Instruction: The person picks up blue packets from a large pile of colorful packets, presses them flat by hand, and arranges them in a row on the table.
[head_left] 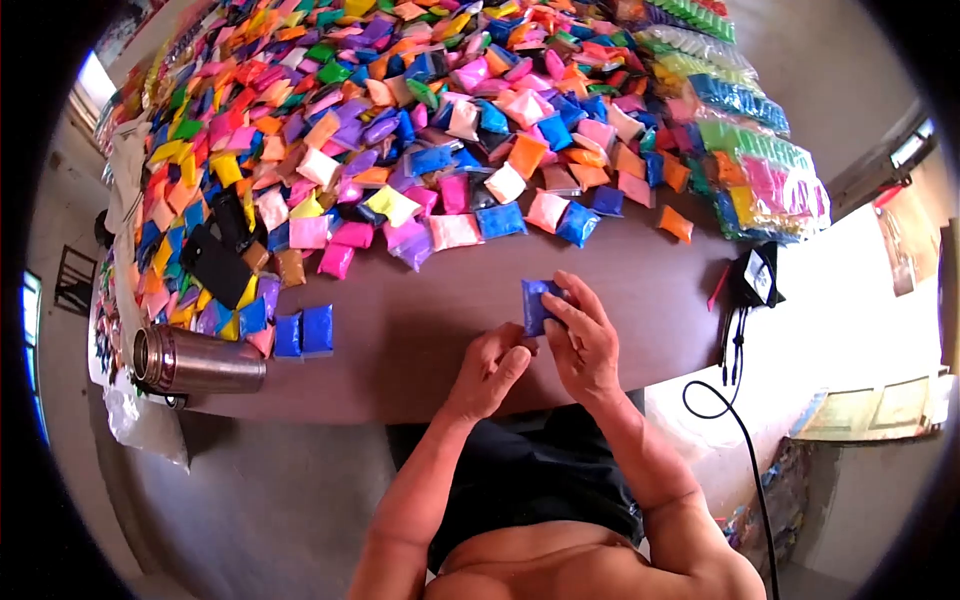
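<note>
My right hand point(582, 340) is closed on a blue packet point(536, 306), its fingers lying over the packet's right side. The packet is held above the brown table point(420, 300) near its front edge. Just to the left, my left hand point(492, 368) has its fingers curled near the packet's lower end; whether they touch it or hold anything is hidden. Two more blue packets point(317, 330) lie side by side on the table at the left.
A large heap of coloured packets point(400, 130) covers the table's far part. At the left are a steel flask point(205, 360) and a black phone point(216, 264). Clear bags of packets point(770, 180) and a black object with a cable point(757, 275) are at the right.
</note>
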